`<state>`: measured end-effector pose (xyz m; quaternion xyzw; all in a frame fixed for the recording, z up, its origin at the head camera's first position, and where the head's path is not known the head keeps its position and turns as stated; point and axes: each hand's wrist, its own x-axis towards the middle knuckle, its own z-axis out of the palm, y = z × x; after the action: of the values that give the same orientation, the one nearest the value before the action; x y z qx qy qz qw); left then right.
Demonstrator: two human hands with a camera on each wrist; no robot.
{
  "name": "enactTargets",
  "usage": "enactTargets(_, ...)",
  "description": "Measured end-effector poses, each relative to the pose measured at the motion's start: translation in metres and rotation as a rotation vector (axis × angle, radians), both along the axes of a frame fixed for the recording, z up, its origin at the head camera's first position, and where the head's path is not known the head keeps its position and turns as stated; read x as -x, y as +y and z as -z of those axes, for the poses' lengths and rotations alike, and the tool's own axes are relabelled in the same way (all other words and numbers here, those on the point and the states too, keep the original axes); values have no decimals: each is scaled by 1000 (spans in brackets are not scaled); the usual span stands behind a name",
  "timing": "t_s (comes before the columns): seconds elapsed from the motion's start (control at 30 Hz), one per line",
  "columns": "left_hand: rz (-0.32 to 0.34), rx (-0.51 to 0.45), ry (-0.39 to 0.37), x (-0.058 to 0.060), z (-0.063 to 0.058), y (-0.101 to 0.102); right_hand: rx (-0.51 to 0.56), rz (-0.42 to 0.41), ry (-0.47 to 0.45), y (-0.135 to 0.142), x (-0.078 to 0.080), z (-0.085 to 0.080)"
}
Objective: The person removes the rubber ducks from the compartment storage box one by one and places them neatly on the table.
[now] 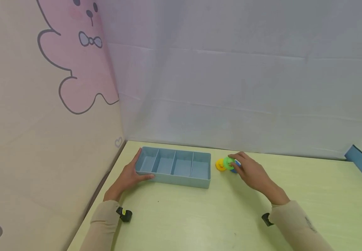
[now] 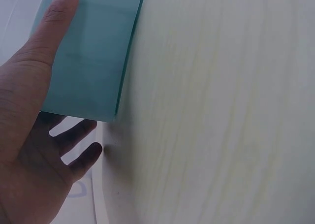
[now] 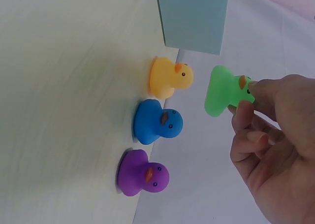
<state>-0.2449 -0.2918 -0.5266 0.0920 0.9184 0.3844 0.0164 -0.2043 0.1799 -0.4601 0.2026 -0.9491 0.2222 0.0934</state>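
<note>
A light-blue four-compartment box point(image 1: 178, 179) sits near the table's back edge, its compartments bare. My left hand point(image 1: 129, 177) grips its left end, thumb along the front wall and fingers around the side; the left wrist view shows the thumb against the box wall point(image 2: 98, 61). To the right of the box, my right hand point(image 1: 251, 172) pinches a green rubber duck point(image 3: 221, 91) by its head, raised off the table. A yellow rubber duck point(image 3: 165, 78), a blue rubber duck point(image 3: 152, 121) and a purple rubber duck point(image 3: 138, 175) stand in a row below it. In the head view the purple one is hidden.
The pale wooden table point(image 1: 181, 219) meets a whitish cloth wall point(image 1: 231, 87) behind the box. On the left rises another cloth wall with a pink bear print point(image 1: 80, 66). Each wrist carries a small black camera.
</note>
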Motion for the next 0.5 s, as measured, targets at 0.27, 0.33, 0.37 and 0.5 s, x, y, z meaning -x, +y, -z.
enactTargets(0.27,-8,-3,6,-3,0,-1,-4,18,3,16,-1,4)
enactTargets(0.33,-6,2,8,-3,0,-1,-10,23,1,20,-1,4)
enactTargets(0.37,-4,-1,11,-3,1,-1,-13,25,-1,22,-2,4)
enactTargets(0.5,4,-3,19,-2,1,0,-23,41,-9,31,-2,6)
